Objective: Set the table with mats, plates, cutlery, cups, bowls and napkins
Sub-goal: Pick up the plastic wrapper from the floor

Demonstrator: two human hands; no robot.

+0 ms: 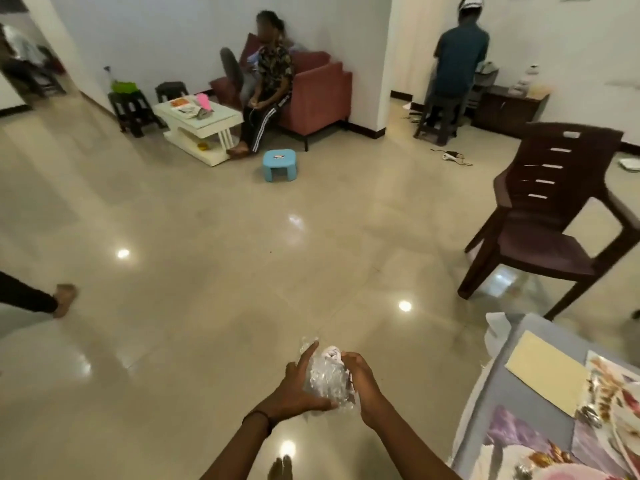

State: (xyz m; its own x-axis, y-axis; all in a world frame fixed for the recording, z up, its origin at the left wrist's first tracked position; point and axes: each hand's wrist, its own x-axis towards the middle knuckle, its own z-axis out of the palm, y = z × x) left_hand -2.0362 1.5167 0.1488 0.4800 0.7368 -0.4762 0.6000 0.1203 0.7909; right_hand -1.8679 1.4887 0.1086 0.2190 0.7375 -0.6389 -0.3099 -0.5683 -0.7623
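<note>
Both hands meet low in the centre of the view around a crinkled clear plastic packet (327, 377) with something white inside — what it holds is too blurred to tell. The left hand (298, 386) cups the packet's left side with fingers spread and extended, thumb under its lower edge; a dark band circles that wrist. The right hand (360, 379) is curled against the packet's right side, fingers closed onto the plastic near its top. The packet is held above the glossy tiled floor (207, 271), just to the left of the table (540, 403) at the lower right corner. On that table lie a plain cream mat (547, 372), patterned floral mats (616, 393) and a metal ring-like piece that I cannot identify. Beyond the table stands a dark brown plastic chair (550, 216). Farther off are a small blue stool (280, 164), a white coffee table (201, 123) and a red sofa (318, 95) with 1 person seated — another person stands at a cabinet by the far wall.
</note>
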